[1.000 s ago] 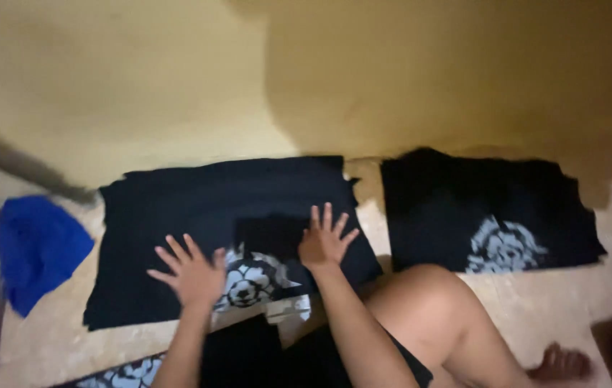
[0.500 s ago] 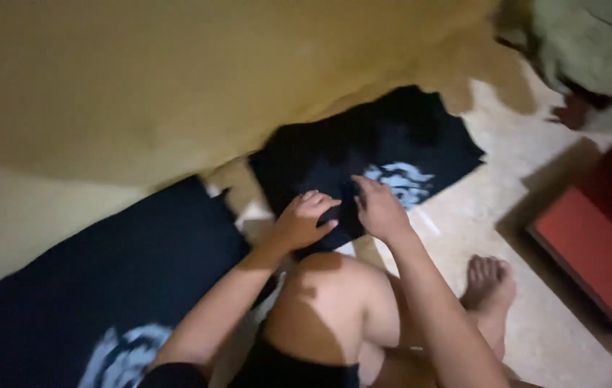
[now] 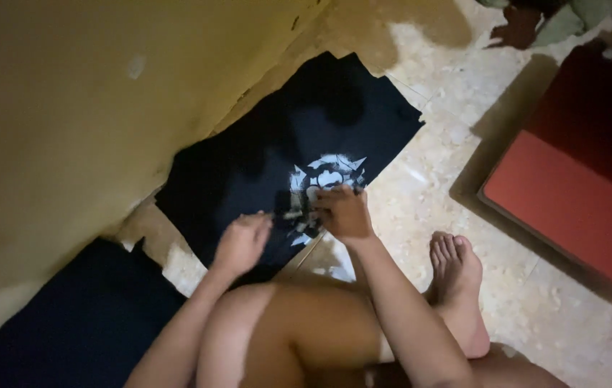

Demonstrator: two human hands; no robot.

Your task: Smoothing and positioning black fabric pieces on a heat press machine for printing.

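I see both hands low in the middle of the frame, on a black folded shirt (image 3: 277,136) lying on the speckled floor (image 3: 457,144) against the yellow wall (image 3: 104,108). My left hand (image 3: 243,243) curls shut on the shirt's near edge; my right hand (image 3: 343,213) pinches a fold beside the white round print (image 3: 326,174) — fingers closed on cloth. Another dark garment (image 3: 68,323) lies at lower left, a red flat box (image 3: 572,208) at right, my bare foot (image 3: 457,276) just below the hands.
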